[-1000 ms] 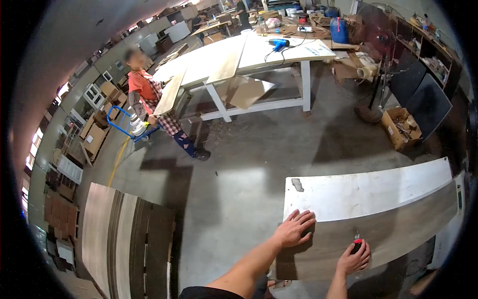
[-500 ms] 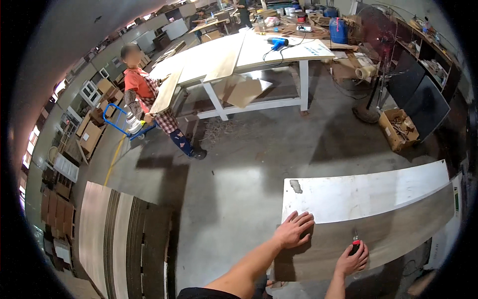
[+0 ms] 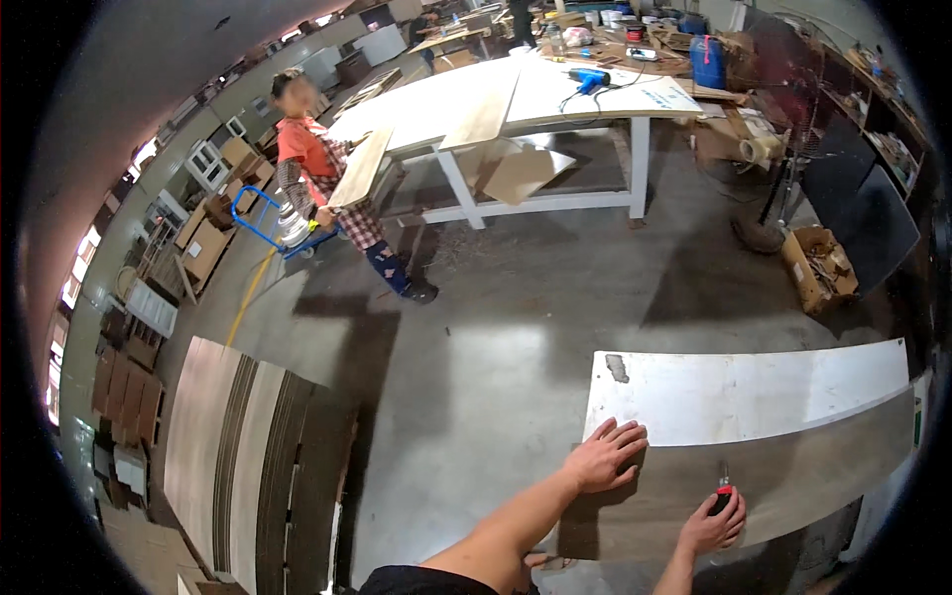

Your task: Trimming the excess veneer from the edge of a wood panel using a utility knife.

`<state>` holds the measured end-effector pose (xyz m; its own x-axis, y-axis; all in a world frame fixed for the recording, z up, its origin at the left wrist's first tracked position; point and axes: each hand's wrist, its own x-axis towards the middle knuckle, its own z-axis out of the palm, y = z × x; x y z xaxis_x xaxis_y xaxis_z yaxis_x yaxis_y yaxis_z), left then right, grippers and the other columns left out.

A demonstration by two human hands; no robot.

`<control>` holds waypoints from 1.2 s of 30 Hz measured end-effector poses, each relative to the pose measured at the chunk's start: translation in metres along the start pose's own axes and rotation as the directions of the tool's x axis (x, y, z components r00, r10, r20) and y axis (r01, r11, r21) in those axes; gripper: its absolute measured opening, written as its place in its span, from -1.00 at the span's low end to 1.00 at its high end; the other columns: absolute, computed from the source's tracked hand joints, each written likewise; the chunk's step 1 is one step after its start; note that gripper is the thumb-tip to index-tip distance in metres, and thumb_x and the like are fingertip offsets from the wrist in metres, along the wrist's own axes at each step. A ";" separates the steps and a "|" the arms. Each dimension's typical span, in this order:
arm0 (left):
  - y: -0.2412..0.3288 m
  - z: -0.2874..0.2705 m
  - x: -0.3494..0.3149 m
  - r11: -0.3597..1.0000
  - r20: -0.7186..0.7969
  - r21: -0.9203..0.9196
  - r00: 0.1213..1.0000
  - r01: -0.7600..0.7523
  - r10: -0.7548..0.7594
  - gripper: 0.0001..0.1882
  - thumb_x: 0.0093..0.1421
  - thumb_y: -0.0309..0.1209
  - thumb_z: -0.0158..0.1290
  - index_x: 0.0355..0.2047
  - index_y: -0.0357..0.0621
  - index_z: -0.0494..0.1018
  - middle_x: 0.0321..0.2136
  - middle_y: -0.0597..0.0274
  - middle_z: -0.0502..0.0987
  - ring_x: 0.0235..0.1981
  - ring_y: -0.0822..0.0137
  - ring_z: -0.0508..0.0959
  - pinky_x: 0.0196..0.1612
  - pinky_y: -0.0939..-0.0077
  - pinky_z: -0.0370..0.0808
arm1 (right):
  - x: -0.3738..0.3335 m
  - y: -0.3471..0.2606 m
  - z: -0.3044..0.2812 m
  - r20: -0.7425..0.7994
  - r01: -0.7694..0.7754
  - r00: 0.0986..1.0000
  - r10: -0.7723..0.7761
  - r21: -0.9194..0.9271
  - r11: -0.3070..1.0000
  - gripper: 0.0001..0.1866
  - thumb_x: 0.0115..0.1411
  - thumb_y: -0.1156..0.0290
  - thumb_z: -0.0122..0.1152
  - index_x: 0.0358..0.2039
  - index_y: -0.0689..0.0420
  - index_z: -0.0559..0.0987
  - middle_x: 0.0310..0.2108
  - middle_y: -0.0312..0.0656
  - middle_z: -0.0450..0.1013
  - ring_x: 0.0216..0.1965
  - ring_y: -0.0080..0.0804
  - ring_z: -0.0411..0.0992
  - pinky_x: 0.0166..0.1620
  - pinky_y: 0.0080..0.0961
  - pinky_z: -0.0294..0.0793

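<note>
A long grey-brown wood-grain panel (image 3: 793, 466) lies at the lower right, on top of a white board (image 3: 754, 392) whose far part shows beyond it. My left hand (image 3: 607, 456) rests with fingers spread on the panel's left end, by the seam with the white board. My right hand (image 3: 714, 523) is closed around a small hand tool with a red-and-black handle (image 3: 723, 499). Its thin metal tip points away from me, over the panel's middle. Whether the tip touches the surface, and its exact kind, I cannot make out.
At the lower left stands a stack of wood-grain panels (image 3: 238, 456). Across the floor, a person in an orange top (image 3: 302, 149) holds a board beside a white worktable (image 3: 416, 109) bearing a blue power tool (image 3: 589, 79). A cardboard box of scraps (image 3: 819, 270) sits at right.
The whole view has shifted, so the surroundings appear farther right. Both my hands keep nearly the same places on the panel, and the tool stays in my right hand.
</note>
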<state>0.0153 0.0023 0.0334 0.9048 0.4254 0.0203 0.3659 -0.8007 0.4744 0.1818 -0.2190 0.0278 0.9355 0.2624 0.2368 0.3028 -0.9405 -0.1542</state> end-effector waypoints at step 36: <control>-0.009 0.011 -0.007 0.999 -0.033 -0.032 0.999 -0.018 0.017 -0.39 0.24 -0.17 0.07 0.28 -0.06 0.31 0.38 0.08 0.24 0.44 0.10 0.16 0.48 -0.10 0.01 | -0.004 0.006 0.026 0.021 -0.055 0.998 0.055 0.005 0.998 -0.55 0.30 0.07 0.18 0.18 -0.17 0.49 0.21 -0.38 0.36 0.26 -0.18 0.26 0.29 -0.05 0.12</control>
<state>0.0083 0.0017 0.0190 0.9032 0.4254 0.0578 0.3422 -0.7946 0.5015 0.1849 -0.2196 0.0016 0.9544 0.2144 0.2079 0.2515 -0.9524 -0.1723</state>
